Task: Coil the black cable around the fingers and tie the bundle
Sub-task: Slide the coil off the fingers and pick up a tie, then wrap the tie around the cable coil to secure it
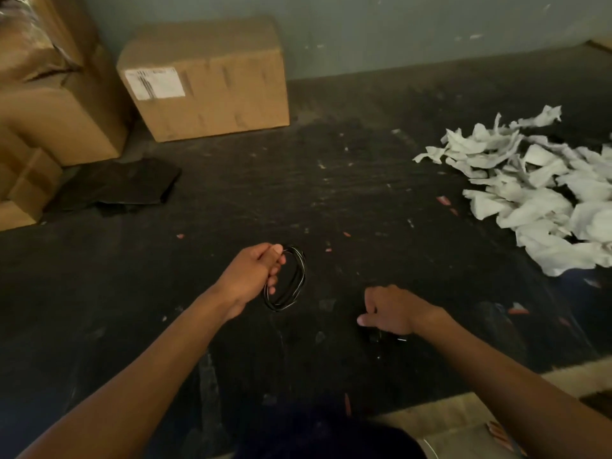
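Black cable (287,279), already wound into a small oval of several loops, hangs from the left hand (253,272) in the head camera's single downward view. That hand is closed on one side of the coil, thumb and fingers pinching the loops together, and the rest of the coil hangs free just above a dark, scuffed tabletop (331,180). Thin pale highlights run along the strands.

Well apart from it, the right hand (392,311) rests low on the tabletop with knuckles up and fingers curled under. Something small, dark and glossy lies beneath its fingers; whether it is a loose end of the cable or a tie is too dim to tell, and I cannot tell if the hand has gripped it.

Farther back, a cardboard box (205,79) with a white label stands against the wall, more boxes are stacked on the left, a flat black bag (119,187) lies beside them, and a heap of torn white paper (536,190) fills the right side.

Coiling looks finished, so tying appears to be the step in hand. Next, the right hand would likely need to bring the dark piece to the coil and wrap it round the pinched section without letting the loops spring open.
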Available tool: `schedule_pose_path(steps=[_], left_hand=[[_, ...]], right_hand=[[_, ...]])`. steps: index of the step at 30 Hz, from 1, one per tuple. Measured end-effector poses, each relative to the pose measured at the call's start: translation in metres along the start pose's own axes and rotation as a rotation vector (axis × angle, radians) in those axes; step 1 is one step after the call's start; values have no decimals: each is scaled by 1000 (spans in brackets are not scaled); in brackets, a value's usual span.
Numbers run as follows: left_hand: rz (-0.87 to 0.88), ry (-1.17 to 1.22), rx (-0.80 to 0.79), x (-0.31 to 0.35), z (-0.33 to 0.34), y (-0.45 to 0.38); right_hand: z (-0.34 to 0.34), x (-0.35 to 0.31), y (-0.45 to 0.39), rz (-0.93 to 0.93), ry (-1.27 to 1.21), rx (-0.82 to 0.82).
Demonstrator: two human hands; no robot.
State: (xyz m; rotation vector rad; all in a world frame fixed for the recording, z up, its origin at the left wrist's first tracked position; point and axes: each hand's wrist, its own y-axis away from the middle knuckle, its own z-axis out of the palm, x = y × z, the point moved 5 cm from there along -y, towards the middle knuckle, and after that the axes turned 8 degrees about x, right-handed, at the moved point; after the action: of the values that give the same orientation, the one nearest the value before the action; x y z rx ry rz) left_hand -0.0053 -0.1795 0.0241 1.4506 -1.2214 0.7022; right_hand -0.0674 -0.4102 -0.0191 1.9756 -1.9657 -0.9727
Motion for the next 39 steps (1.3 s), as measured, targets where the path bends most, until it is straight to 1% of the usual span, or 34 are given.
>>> schedule_pose_path(steps=[5, 10, 13, 15, 17, 19, 21, 24, 27, 30, 33, 39], left_hand=[[-8, -57, -35, 0, 13, 4], [-27, -84, -48, -1, 9, 2], [-44, -76, -42, 0, 5, 4], [-44, -87, -26, 2, 2, 5], [-38, -98, -7, 5, -1, 7], [-24, -97, 4, 10, -2, 9], [2, -89, 11, 16, -2, 10], [18, -3, 6, 24, 2, 12], [55, 84, 13, 32, 1, 12], [103, 102, 21, 39, -2, 13], [127, 126, 25, 41, -3, 12], [180, 98, 35, 44, -6, 11]], right_hand=[[19, 2, -3, 62, -25, -10], [9, -7, -7, 15, -5, -42], [2, -18, -10, -46, -108, -84], [-12, -30, -11, -103, -283, -5], [-32, -47, -9, -187, -475, 141], [-52, -66, -3, -275, -578, 287], [-67, -83, 4, -349, -603, 413], [-81, -100, 11, -417, -530, 552], [-86, -108, 14, -432, -483, 616], [-91, -107, 14, -414, -502, 676], [-96, -106, 14, -428, -462, 724], [-101, -109, 14, -518, -322, 729]])
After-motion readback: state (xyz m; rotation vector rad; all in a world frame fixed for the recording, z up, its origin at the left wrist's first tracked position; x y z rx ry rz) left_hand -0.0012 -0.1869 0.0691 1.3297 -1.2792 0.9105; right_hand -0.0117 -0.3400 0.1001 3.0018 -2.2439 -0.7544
